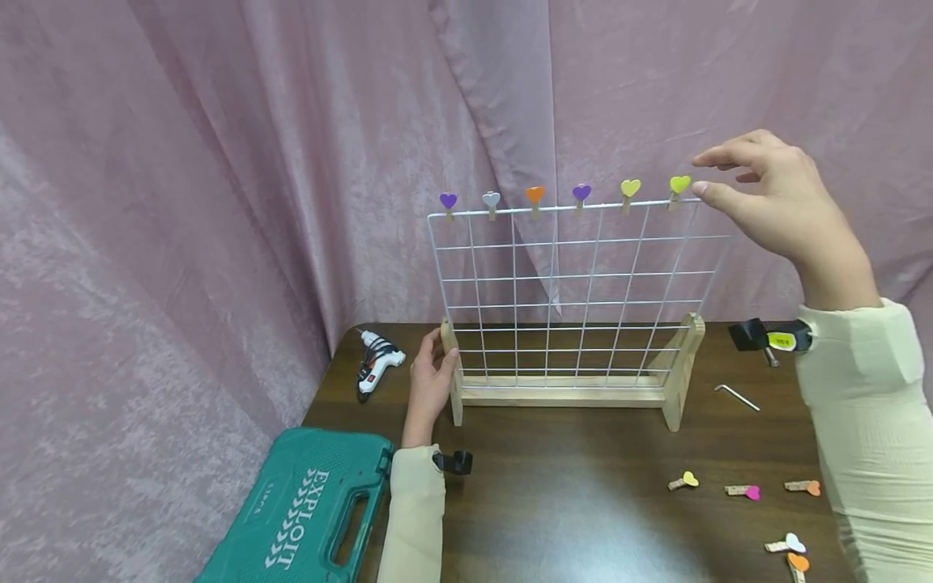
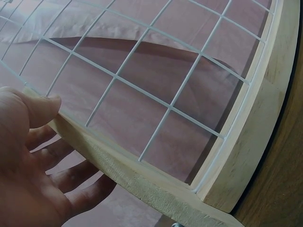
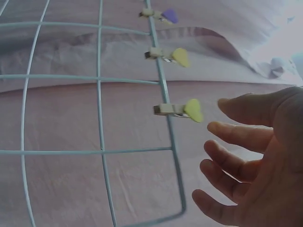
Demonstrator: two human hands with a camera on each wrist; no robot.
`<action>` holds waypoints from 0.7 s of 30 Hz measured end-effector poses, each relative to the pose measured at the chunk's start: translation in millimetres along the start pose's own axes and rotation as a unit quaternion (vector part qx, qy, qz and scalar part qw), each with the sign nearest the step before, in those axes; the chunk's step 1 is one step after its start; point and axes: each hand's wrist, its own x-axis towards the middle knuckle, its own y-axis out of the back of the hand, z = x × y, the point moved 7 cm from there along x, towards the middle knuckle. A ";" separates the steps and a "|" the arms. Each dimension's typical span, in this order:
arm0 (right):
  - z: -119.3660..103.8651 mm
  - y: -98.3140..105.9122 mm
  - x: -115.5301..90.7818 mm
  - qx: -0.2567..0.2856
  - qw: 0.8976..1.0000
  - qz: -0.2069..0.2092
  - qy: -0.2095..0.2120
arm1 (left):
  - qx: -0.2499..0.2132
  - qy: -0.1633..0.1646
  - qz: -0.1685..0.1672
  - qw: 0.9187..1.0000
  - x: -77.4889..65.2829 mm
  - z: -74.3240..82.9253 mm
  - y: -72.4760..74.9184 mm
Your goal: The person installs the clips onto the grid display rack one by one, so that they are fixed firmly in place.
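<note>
A white wire grid [image 1: 605,206] stands upright in a wooden stand [image 1: 564,394]. Several small clothespins with heart tops line its top wire: purple, pale blue, orange, purple and yellow, ending with a yellow-green heart clothespin [image 1: 679,185] at the right. My right hand [image 1: 783,198] is beside that last one, thumb and fingers spread apart with nothing between them; in the right wrist view a small gap separates the fingertips from the yellow-green heart [image 3: 193,110]. With my left hand [image 1: 430,385] I grip the stand's left side post [image 2: 109,158], thumb on the near face and fingers behind it.
Loose heart clothespins lie at the front right, among them a yellow one [image 1: 685,480] and a pink one [image 1: 743,491]. A hex key [image 1: 738,397] is right of the stand. At left are a white glue gun [image 1: 381,368] and a green tool case [image 1: 331,441]. Pink curtain hangs behind.
</note>
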 end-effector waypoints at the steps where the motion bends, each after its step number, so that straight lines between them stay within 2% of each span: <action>1: -0.5 2.8 -4.4 0.007 1.000 0.014 -0.001 | 0.001 -0.001 0.001 1.000 0.3 -0.2 0.2; 9: -2.1 17.7 -38.5 0.069 0.990 0.119 0.014 | 0.003 -0.003 0.000 1.000 1.2 1.7 0.7; 13: -0.9 21.4 -54.0 0.080 0.984 0.158 0.028 | -0.006 0.001 -0.003 1.000 2.3 2.4 -1.3; 17: 3.1 21.7 -68.6 0.088 0.979 0.179 0.038 | -0.010 -0.002 -0.004 1.000 3.1 3.5 -3.3; 21: 14.1 18.4 -83.0 0.101 0.978 0.183 0.022 | -0.010 -0.004 -0.004 1.000 3.8 3.9 -4.9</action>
